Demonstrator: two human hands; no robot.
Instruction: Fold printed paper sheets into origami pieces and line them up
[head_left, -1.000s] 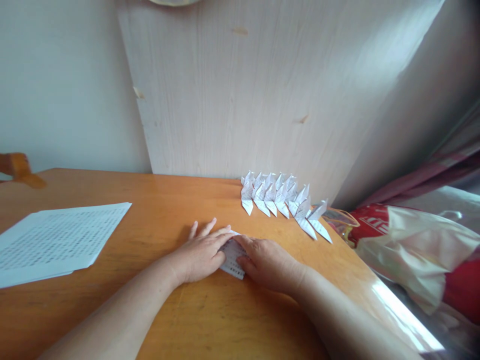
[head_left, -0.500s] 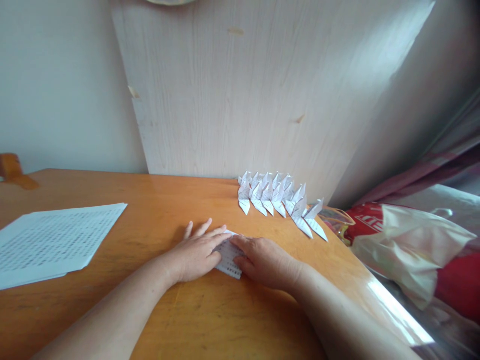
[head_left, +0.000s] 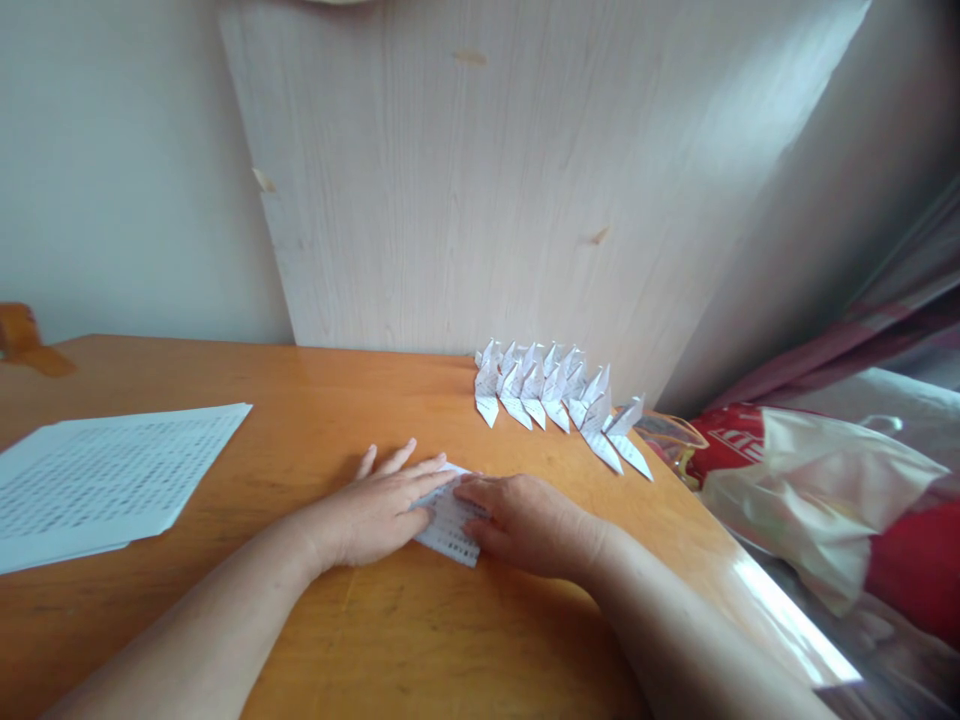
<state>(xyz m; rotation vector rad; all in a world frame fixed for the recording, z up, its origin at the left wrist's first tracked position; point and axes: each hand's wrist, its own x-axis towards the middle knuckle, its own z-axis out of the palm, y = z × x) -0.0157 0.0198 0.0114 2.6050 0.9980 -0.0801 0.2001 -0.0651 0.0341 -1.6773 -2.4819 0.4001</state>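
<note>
A small folded piece of printed white paper (head_left: 448, 522) lies flat on the orange wooden table (head_left: 337, 420). My left hand (head_left: 375, 510) rests on its left part with the fingers stretched out flat. My right hand (head_left: 529, 522) presses on its right part, fingers together and bent down onto the paper. Beyond the hands, a row of several folded white paper shapes (head_left: 559, 400) stands at the table's far right.
A stack of printed sheets (head_left: 105, 480) lies at the left of the table. A pale wooden board (head_left: 487, 170) leans against the wall behind. Off the table's right edge lie a red and clear plastic bag (head_left: 810, 490) and an orange object (head_left: 22, 340) far left.
Both hands and the paper under them have slid slightly left and toward me; the view has shifted a little.
</note>
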